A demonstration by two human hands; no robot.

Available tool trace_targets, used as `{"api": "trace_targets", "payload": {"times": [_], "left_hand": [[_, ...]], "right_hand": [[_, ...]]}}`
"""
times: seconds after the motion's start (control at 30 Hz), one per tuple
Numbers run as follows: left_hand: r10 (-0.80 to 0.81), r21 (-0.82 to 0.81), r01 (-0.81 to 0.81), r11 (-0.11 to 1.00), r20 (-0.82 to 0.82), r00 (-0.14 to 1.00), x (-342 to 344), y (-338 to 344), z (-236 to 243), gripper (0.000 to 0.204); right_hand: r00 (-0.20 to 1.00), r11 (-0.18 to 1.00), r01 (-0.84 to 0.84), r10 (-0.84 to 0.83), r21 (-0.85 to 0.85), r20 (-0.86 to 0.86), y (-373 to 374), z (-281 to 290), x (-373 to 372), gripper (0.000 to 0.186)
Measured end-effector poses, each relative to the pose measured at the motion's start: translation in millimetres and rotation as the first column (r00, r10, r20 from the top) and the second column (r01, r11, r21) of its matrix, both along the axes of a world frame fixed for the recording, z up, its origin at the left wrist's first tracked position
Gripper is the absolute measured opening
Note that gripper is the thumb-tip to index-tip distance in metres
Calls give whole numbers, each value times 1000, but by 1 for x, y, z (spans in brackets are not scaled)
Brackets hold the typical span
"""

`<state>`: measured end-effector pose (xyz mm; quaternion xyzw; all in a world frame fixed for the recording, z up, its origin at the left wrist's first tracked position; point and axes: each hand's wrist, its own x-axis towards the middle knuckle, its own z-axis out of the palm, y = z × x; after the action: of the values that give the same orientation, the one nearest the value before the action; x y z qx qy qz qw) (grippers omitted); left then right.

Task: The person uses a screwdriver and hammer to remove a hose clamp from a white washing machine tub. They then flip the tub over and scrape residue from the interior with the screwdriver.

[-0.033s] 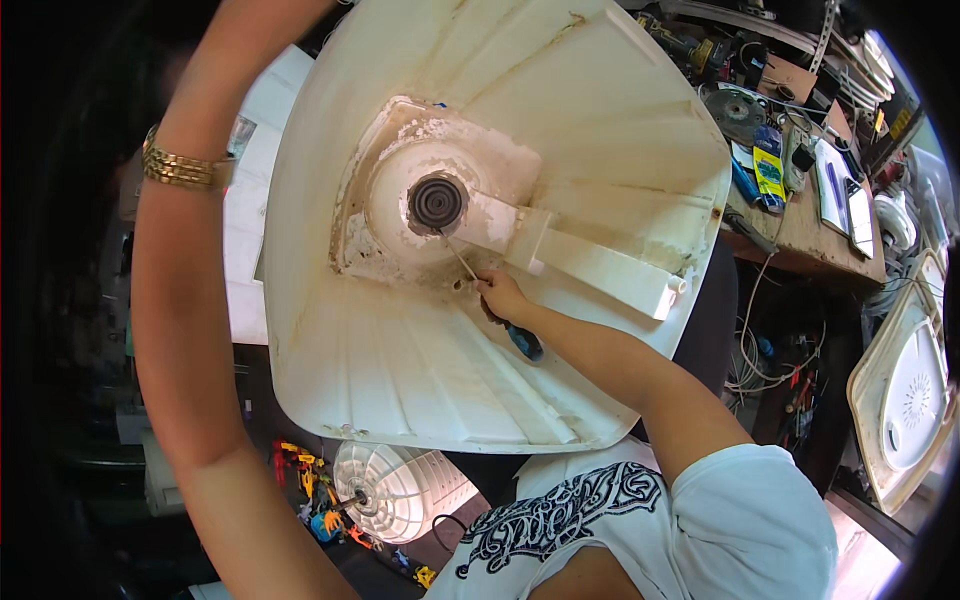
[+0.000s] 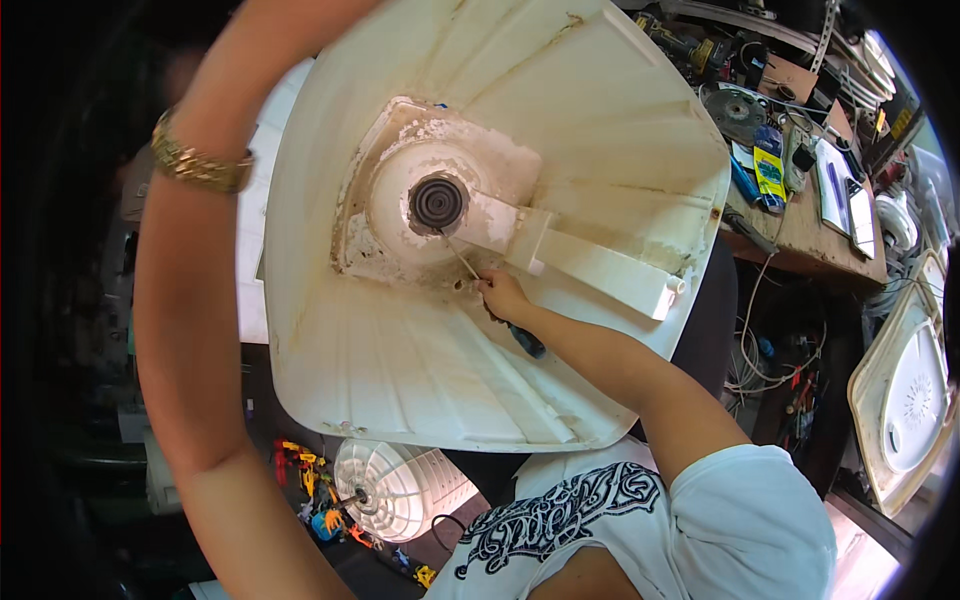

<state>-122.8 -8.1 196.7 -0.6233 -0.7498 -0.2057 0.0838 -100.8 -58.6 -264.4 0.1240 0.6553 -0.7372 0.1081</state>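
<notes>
A large white plastic washing machine tub (image 2: 380, 360), stained brown, fills the middle of the head view. At its centre sits a round black rubber seal (image 2: 438, 203) in a hole with crusted, flaking edges. My right hand (image 2: 503, 297) is closed round a screwdriver (image 2: 527, 342) with a dark blue handle. Its thin metal shaft points up and left, and the tip meets the lower edge of the seal. My left forearm, with a gold watch band on the wrist, runs up along the left side and leaves over the top edge, so the left hand is out of sight.
To the right is a cluttered workbench (image 2: 800, 235) with a phone (image 2: 859, 217), a notebook and a yellow packet (image 2: 769, 178). A cream plastic lid (image 2: 905, 400) leans at far right. Below the tub are a white ribbed drum (image 2: 395, 490) and several colourful tools (image 2: 325, 500).
My left forearm and its watch band have shifted slightly right and down. The screwdriver handle has tilted or turned a little in my right hand; the tub is in the same place.
</notes>
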Motion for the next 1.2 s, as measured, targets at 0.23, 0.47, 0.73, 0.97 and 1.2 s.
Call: {"api": "trace_targets", "payload": {"times": [0.23, 0.47, 0.73, 0.97, 1.2], "left_hand": [[250, -904, -231, 359, -145, 957, -74, 41, -158, 38], [672, -592, -791, 153, -525, 522, -126, -55, -270, 95], [709, -293, -932, 214, -610, 355, -121, -113, -376, 110], [653, -255, -855, 452, -558, 512, -133, -125, -375, 96], [672, -286, -838, 465, -501, 545, -127, -130, -370, 90]], "right_hand": [[971, 819, 173, -49, 547, -234, -6, 3, 12, 21], [983, 908, 129, -66, 397, -169, 4, 24, 13, 20], [987, 985, -160, 161, -65, 10, 22, 32, 7, 39], [984, 988, -152, 149, 15, 100, 39, 22, 6, 35], [968, 982, 181, -166, -62, 189, -2, 5, 14, 34]]}}
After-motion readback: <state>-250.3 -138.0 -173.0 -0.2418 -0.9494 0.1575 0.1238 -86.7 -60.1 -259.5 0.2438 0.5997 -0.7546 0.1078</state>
